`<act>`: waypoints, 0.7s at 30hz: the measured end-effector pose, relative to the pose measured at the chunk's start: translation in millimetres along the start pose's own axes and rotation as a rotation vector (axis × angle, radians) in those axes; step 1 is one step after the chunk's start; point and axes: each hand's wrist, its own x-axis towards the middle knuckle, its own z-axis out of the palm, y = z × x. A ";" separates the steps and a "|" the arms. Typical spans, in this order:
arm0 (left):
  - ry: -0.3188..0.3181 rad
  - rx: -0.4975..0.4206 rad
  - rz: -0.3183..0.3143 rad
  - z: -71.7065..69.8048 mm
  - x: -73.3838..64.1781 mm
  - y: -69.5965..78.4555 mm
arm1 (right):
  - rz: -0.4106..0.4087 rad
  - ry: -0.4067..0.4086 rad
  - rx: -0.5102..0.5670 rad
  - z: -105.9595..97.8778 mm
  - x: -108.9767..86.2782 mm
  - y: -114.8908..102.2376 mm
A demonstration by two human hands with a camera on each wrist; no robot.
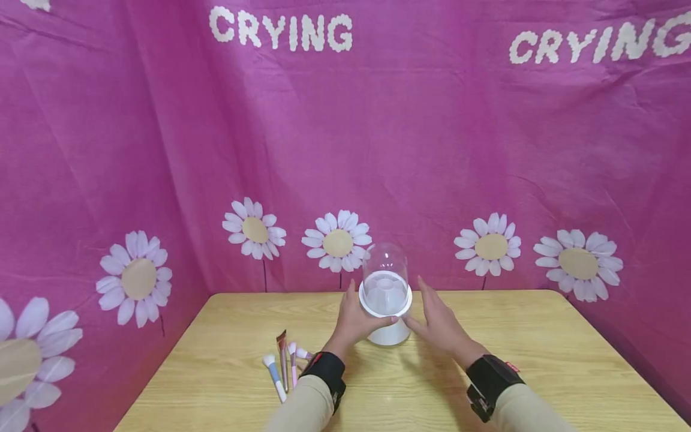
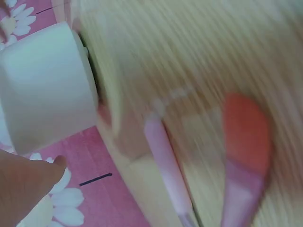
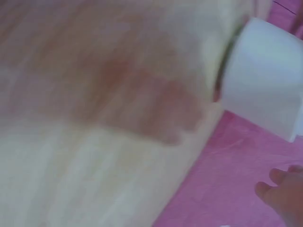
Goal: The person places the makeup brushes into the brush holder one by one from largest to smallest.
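Container [image 1: 388,333], white, stands upright toward the far side of my wooden table [image 1: 405,405], between my two hands, with a clear dome [image 1: 385,257] over its top and pale divided compartments showing through. My left hand [image 1: 353,323] is at its left side, fingers loosely extended and spread from the thumb, which reaches across the front just below the rim; I cannot tell whether it presses on the wall. My right hand [image 1: 439,327] is wide open on the other side, fingers straight and apart from the container, the thumb angled in near the rim, with nothing in its grasp.

Nearer to me, by my left wrist, several makeup brushes lie in a loose group: one with a blue handle [image 1: 278,379] and white bristles, one coppery brush [image 1: 283,359] beside it, a pink brush [image 1: 293,365], and another pale brush [image 1: 304,353] partly hidden by my arm. The left wrist view blurs a reddish brush head [image 2: 247,135] and a pink handle [image 2: 165,163].

I wear black wristbands [image 1: 327,373] over cream sleeves [image 1: 305,405]. Behind the table hangs a magenta cloth [image 1: 410,150] printed with white daisies [image 1: 338,242] and the word CRYING [image 1: 281,29]
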 end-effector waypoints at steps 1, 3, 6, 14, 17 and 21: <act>0.013 -0.009 0.009 2.8 1.0 -1.2 | -0.003 0.015 0.029 -0.4 4.1 -3.9; 0.031 -0.012 0.029 7.2 1.1 -3.7 | -0.008 0.036 0.073 -1.0 12.1 -12.1; 0.052 -0.001 0.036 11.0 -1.3 -6.9 | -0.032 0.053 0.116 -2.4 23.5 -24.2; 0.061 0.112 0.035 2.6 -9.9 -4.8 | -0.073 0.037 0.098 -10.6 51.0 -55.3; 0.039 0.092 0.040 1.3 -13.3 -1.6 | -0.052 0.019 0.076 -15.8 58.9 -64.0; 0.006 0.020 0.031 6.0 -16.7 3.4 | -0.017 0.030 0.056 -22.2 65.1 -71.6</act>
